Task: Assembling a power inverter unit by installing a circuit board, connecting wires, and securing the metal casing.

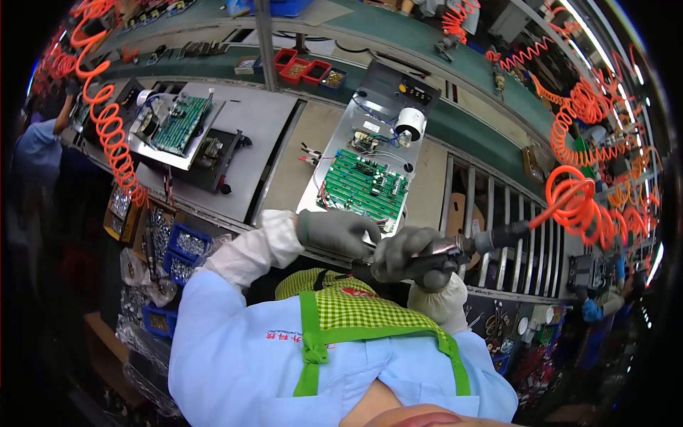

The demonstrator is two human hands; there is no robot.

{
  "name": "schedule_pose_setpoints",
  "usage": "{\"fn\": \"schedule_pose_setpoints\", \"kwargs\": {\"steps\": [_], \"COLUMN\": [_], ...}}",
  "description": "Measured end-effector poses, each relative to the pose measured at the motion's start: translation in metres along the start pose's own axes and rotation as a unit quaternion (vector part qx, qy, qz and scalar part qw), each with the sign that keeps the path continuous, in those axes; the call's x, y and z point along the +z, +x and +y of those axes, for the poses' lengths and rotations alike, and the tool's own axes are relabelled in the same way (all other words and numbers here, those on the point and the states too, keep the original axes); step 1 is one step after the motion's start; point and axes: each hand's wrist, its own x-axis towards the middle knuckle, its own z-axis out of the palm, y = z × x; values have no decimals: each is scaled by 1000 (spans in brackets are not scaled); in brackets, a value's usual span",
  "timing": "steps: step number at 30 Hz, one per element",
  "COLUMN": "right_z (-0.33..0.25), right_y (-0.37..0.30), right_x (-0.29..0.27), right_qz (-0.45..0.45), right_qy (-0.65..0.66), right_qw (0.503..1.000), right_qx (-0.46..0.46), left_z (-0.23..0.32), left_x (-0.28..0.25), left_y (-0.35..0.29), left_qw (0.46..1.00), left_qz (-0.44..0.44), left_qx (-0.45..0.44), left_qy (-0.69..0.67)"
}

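My right hand (409, 255), in a grey glove, is wrapped round a pneumatic screwdriver (448, 252). The tool lies sideways, its hose end to the right and its dark front end to the left. Close beside it, my left hand (333, 232), also gloved, curls at the near edge of a metal panel (313, 201). Its fingertips are bent down toward the tool's front end; whatever they pinch is hidden. On the panel sits a green circuit board (366, 186), with a white cylindrical part (411, 122) and wires farther back.
An orange coiled air hose (573, 203) runs right from the tool; another (114, 117) hangs at left. A second board assembly (181, 124) lies left. Rollers (505, 228) are at right. Blue screw bins (188, 243) stand lower left; red bins (293, 70) stand behind. A co-worker (44, 142) is far left.
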Motion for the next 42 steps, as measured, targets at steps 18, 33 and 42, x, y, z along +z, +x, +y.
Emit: {"fn": "schedule_pose_setpoints", "kwargs": {"steps": [18,33,42], "right_z": [-2,62,71], "right_y": [53,33,16], "right_x": [9,16,28], "right_qz": [71,114,164], "right_qy": [-462,-454,-429], "right_qw": [866,878,888], "right_qx": [-180,-99,-24], "left_z": [-82,-85,-85], "left_x": [-22,-1,13], "left_y": [-79,-106,-85], "left_qw": [718,782,657], "left_qz": [476,443,364], "left_qx": [78,76,82], "left_qy": [-502,-431,-655]}}
